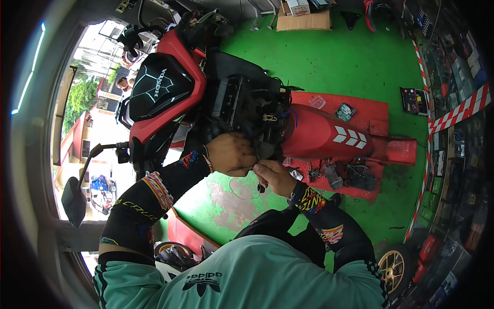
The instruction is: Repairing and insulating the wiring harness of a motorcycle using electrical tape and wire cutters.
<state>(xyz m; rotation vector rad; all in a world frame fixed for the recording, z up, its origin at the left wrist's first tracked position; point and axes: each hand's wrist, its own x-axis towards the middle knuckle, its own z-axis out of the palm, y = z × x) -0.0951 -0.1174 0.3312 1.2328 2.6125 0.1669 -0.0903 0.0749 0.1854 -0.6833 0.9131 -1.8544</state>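
Observation:
In front of me stands a red and black scooter (154, 98) with its middle uncovered, showing dark inner parts and loose wiring (270, 118). My left hand (231, 154) is closed, knuckles up, against the frame beside the opening; whatever its fingers grip is hidden underneath. My right hand (276, 178) meets it with thumb and forefinger pinched together on a thin wire. Below the fingers hangs a small black connector (261, 189), and a slim wire (237, 196) loops down to the left of it. Both forearms wear dark patterned sleeves.
Under the red front fender (324, 132) lies a red lift platform (373, 110) holding pliers (356, 168) and small parts. A cardboard box (303, 21) is at the back. Shelves of boxed goods line the right side, behind red-white tape (460, 110). A gold wheel (392, 272) rests lower right.

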